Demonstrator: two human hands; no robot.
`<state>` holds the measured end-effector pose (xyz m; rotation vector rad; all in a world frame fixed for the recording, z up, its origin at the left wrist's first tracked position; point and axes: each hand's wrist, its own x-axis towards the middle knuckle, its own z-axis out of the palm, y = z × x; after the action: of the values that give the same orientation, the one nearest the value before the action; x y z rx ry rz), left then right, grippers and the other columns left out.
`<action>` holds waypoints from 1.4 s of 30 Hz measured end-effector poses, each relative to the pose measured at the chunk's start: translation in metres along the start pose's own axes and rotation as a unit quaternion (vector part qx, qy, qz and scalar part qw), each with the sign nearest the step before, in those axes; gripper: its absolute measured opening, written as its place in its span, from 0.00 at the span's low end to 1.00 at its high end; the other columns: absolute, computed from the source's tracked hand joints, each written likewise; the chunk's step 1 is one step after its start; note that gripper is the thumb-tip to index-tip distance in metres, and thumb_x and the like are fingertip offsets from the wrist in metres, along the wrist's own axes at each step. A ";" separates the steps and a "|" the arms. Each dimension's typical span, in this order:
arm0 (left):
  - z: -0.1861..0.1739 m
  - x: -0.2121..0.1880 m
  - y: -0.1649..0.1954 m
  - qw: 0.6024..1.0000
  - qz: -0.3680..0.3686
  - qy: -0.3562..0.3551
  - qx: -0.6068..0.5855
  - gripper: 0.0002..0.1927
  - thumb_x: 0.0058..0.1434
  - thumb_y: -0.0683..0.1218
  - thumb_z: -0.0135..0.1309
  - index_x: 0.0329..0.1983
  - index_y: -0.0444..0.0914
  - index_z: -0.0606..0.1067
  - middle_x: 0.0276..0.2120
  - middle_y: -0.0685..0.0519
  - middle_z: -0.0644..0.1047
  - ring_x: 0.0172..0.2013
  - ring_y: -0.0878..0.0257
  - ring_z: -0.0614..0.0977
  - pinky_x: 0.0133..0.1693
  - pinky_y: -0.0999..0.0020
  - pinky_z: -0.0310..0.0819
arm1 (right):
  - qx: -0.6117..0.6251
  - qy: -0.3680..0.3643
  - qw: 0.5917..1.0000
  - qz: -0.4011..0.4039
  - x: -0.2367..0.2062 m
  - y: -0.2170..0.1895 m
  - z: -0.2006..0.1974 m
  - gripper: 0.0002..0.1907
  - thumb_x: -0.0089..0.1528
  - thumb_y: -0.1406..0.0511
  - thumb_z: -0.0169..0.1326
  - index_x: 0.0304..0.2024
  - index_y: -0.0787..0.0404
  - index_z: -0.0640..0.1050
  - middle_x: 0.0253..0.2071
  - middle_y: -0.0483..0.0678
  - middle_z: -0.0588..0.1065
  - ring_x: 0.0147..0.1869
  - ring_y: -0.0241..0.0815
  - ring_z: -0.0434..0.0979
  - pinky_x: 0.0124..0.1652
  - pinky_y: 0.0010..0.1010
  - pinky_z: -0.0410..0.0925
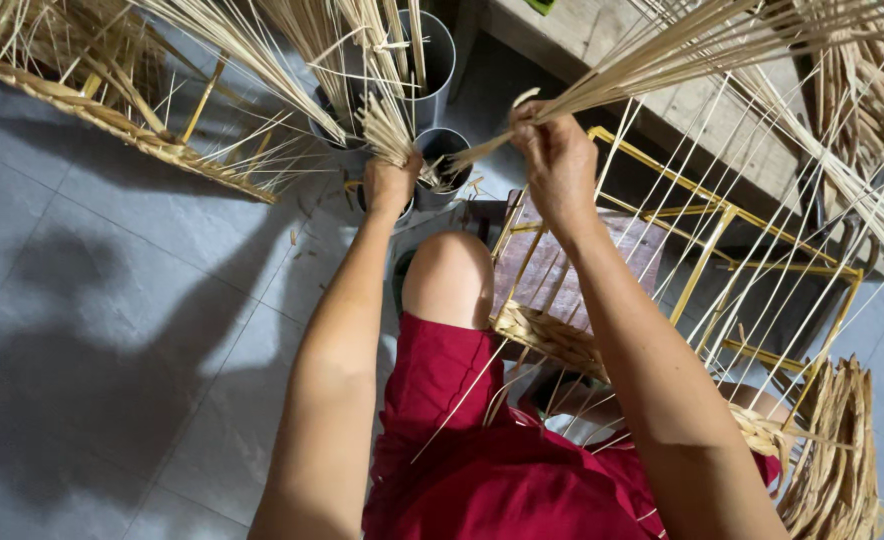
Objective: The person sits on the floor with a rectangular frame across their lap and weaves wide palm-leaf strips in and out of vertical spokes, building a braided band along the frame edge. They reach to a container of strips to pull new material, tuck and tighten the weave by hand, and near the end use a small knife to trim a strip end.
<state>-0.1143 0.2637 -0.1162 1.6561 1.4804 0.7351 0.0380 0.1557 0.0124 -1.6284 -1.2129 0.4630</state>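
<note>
Two hands up, far from the body, both busy with pale straw. Left hand (390,185) closed around a bunch (394,128) of short stalks, fingers clamped on its lower end, right above grey tubes (440,60) standing on the tiled floor (112,300). Right hand (554,160) clamped on a long sheaf (682,50) fanning up and to the right, fingers wrapped tight at its near end. Just right of the bare knee (450,275), a yellow frame (707,255) with a woven strip (547,335) begun along its near edge, loose stalks rising from it. Red shorts (462,440) near, at bottom. Far left, another half-woven piece (112,110) lying tilted on the floor. Near right, a heap (837,450) of braided straw.
</note>
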 end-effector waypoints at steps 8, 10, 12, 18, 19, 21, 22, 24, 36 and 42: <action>0.007 -0.002 0.001 0.998 0.053 -0.023 0.041 0.19 0.61 0.59 0.57 0.38 0.38 0.81 0.35 0.37 0.80 0.40 0.38 0.83 0.42 0.46 0.77 | -0.113 -0.055 0.991 -0.036 0.007 0.001 0.032 0.09 0.64 0.72 0.59 0.47 0.61 0.80 0.40 0.52 0.78 0.41 0.43 0.80 0.42 0.33 0.73; 0.006 -0.002 0.003 0.996 0.076 -0.033 0.042 0.18 0.60 0.58 0.57 0.40 0.40 0.80 0.37 0.38 0.81 0.41 0.39 0.83 0.43 0.47 0.78 | -0.131 -0.090 0.987 -0.009 0.011 -0.003 0.039 0.09 0.63 0.68 0.61 0.47 0.59 0.81 0.40 0.53 0.78 0.41 0.46 0.81 0.42 0.35 0.73; 0.005 -0.002 0.004 0.995 0.069 -0.070 0.023 0.18 0.57 0.57 0.56 0.43 0.42 0.81 0.39 0.40 0.82 0.42 0.40 0.83 0.44 0.48 0.78 | -0.139 -0.119 0.983 0.011 0.013 -0.006 0.039 0.13 0.60 0.65 0.64 0.47 0.61 0.80 0.40 0.55 0.76 0.37 0.49 0.80 0.40 0.38 0.73; 0.000 -0.003 0.019 0.986 -0.030 -0.145 0.071 0.21 0.55 0.56 0.57 0.49 0.44 0.80 0.46 0.41 0.81 0.48 0.40 0.81 0.48 0.48 0.76 | -0.124 -0.054 0.985 -0.110 0.019 -0.012 0.050 0.09 0.62 0.66 0.62 0.43 0.63 0.81 0.39 0.58 0.78 0.44 0.58 0.79 0.43 0.42 0.72; -0.001 -0.004 0.021 0.987 -0.035 -0.141 0.062 0.22 0.55 0.57 0.59 0.49 0.44 0.80 0.46 0.41 0.81 0.48 0.40 0.80 0.48 0.49 0.75 | -0.124 -0.038 0.987 -0.098 0.020 -0.010 0.053 0.08 0.64 0.65 0.61 0.43 0.62 0.81 0.40 0.58 0.79 0.44 0.57 0.80 0.44 0.42 0.72; -0.001 -0.008 0.021 0.989 -0.046 -0.136 0.044 0.23 0.55 0.60 0.63 0.49 0.43 0.79 0.47 0.41 0.80 0.48 0.40 0.79 0.47 0.49 0.75 | -0.172 -0.106 0.979 -0.010 0.021 -0.002 0.056 0.07 0.64 0.65 0.56 0.40 0.60 0.82 0.37 0.56 0.80 0.43 0.56 0.82 0.42 0.41 0.72; -0.001 -0.010 0.020 0.991 -0.017 -0.133 -0.012 0.23 0.54 0.57 0.63 0.49 0.43 0.79 0.46 0.42 0.81 0.48 0.42 0.81 0.47 0.50 0.76 | -0.195 -0.139 0.970 0.033 0.024 0.002 0.057 0.08 0.64 0.64 0.54 0.38 0.59 0.83 0.36 0.55 0.80 0.42 0.55 0.82 0.42 0.40 0.72; 0.000 -0.012 0.017 0.983 0.043 -0.124 -0.126 0.22 0.52 0.51 0.63 0.50 0.41 0.78 0.45 0.43 0.83 0.47 0.47 0.85 0.46 0.53 0.78 | -0.211 -0.102 0.970 0.072 0.031 0.007 0.058 0.11 0.64 0.60 0.57 0.36 0.61 0.82 0.34 0.59 0.79 0.42 0.57 0.81 0.41 0.42 0.72; 0.002 -0.021 0.006 0.988 0.044 0.025 -0.147 0.34 0.58 0.37 0.52 0.70 0.39 0.64 0.50 0.43 0.78 0.36 0.58 0.83 0.42 0.65 0.78 | 0.157 0.055 0.948 0.272 0.041 0.013 0.049 0.36 0.61 0.76 0.54 0.71 0.66 0.59 0.48 0.58 0.77 0.38 0.40 0.78 0.33 0.27 0.72; -0.007 -0.041 -0.003 0.954 0.108 0.206 -0.190 0.16 0.65 0.37 0.57 0.55 0.38 0.71 0.44 0.51 0.74 0.34 0.64 0.77 0.35 0.71 0.74 | 0.184 0.048 0.943 0.272 0.032 0.022 0.043 0.30 0.63 0.77 0.50 0.69 0.66 0.64 0.56 0.55 0.74 0.47 0.40 0.80 0.43 0.27 0.74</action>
<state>-0.1276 0.2244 -0.1117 1.4310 1.3255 1.4618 0.0292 0.2045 -0.0165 -1.6160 -0.5422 0.8871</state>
